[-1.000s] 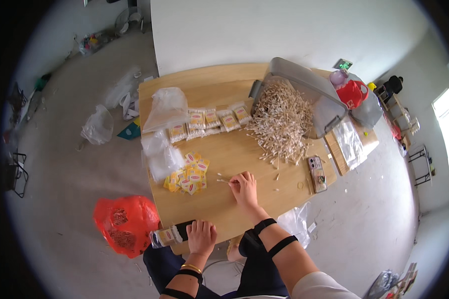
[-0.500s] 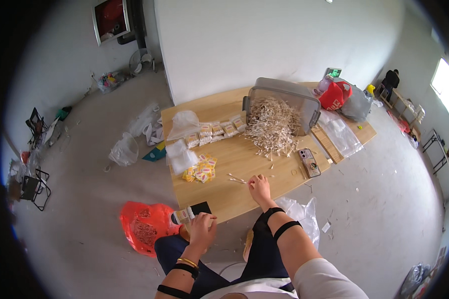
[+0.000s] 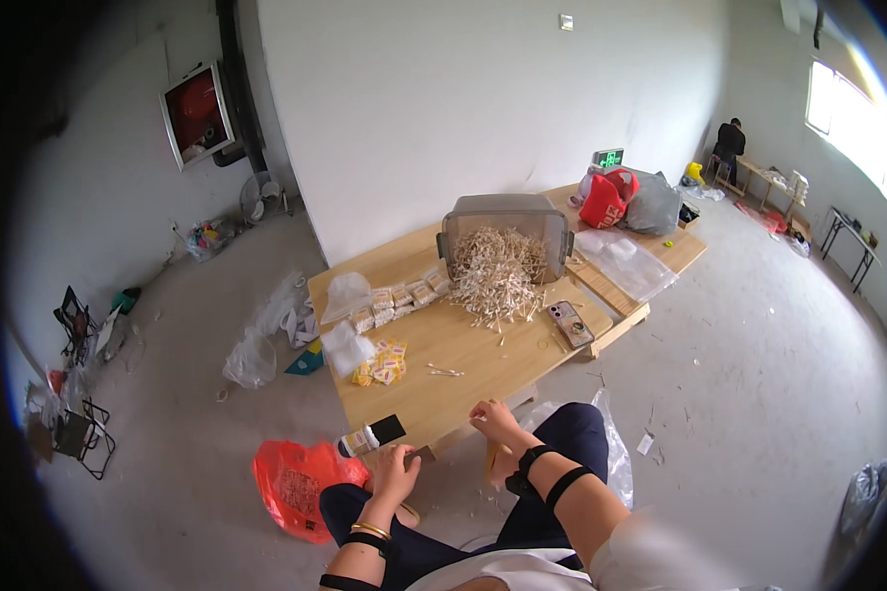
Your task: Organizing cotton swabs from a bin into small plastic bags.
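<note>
My right hand (image 3: 496, 421) is over the front edge of the wooden table (image 3: 493, 379), its fingers bunched together. Whatever may be between them is too small to make out. My left hand (image 3: 395, 475) is at the near left edge with loosely bent fingers apart and nothing visible in them. Just beyond it a small white and yellow packet (image 3: 361, 440) stands beside a black flat pad (image 3: 388, 428). A few loose cotton swabs (image 3: 445, 371) lie on the tabletop. Farther back, a heap of cotton swabs (image 3: 500, 276) spills from a grey plastic bin (image 3: 503, 205) lying on its side.
Filled packets (image 3: 399, 295) line the table's left part, near yellow and white cards (image 3: 381, 363) and clear bags (image 3: 346, 347). A phone (image 3: 570, 324) lies at right, a red bag (image 3: 609, 197) behind. Below left hangs a red plastic bag (image 3: 301, 490). Someone sits far right (image 3: 730, 141).
My right hand has drawn back from the loose swabs toward the table's front edge. My left hand stays near the packet. The whole view has tilted up and shifted.
</note>
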Demonstrator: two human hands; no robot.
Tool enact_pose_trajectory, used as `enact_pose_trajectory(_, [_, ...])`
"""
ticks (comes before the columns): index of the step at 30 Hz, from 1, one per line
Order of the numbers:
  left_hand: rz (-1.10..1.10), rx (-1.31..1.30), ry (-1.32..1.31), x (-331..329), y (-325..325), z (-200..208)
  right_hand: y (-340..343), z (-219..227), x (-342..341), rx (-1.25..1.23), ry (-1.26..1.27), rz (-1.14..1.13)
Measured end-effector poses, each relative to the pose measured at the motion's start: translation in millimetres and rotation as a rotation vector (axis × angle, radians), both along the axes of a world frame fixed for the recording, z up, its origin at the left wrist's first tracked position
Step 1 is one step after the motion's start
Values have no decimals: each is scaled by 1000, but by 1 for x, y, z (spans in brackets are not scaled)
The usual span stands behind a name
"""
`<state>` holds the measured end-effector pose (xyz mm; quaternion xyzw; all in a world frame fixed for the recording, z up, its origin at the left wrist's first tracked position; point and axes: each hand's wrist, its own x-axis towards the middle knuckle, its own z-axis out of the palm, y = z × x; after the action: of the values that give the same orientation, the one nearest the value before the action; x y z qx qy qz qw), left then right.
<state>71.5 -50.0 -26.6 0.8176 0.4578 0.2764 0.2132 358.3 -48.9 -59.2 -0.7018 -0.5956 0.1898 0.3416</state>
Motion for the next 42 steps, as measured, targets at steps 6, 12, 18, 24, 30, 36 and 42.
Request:
enact_pose_trajectory(6, [-74, -27, 81, 32, 10, -8, -11, 10, 32, -67, 136, 27])
enact_pose_trajectory(12, [-153, -9, 179, 85, 58, -8, 19, 12, 72, -68, 273, -87])
enact_pose_trajectory(18, [-159, -48, 221, 142, 126, -14, 82, 12, 130, 62, 190, -297])
enact_pose_trajectory(24, [-122, 269, 440, 148, 160, -41, 142, 17, 158, 62, -104, -301])
enact_pose_trajectory(30, [-177, 175, 285, 138, 149, -52, 192, 18, 176, 45, -504, -139])
enact_pose_trajectory(36, [-111, 184, 222, 137, 147, -44, 220, 14, 185, 90, -587, 6])
enact_pose_trajectory(42, [-54, 140, 212, 133, 144, -46, 221, 11, 145, 96, -541, 97])
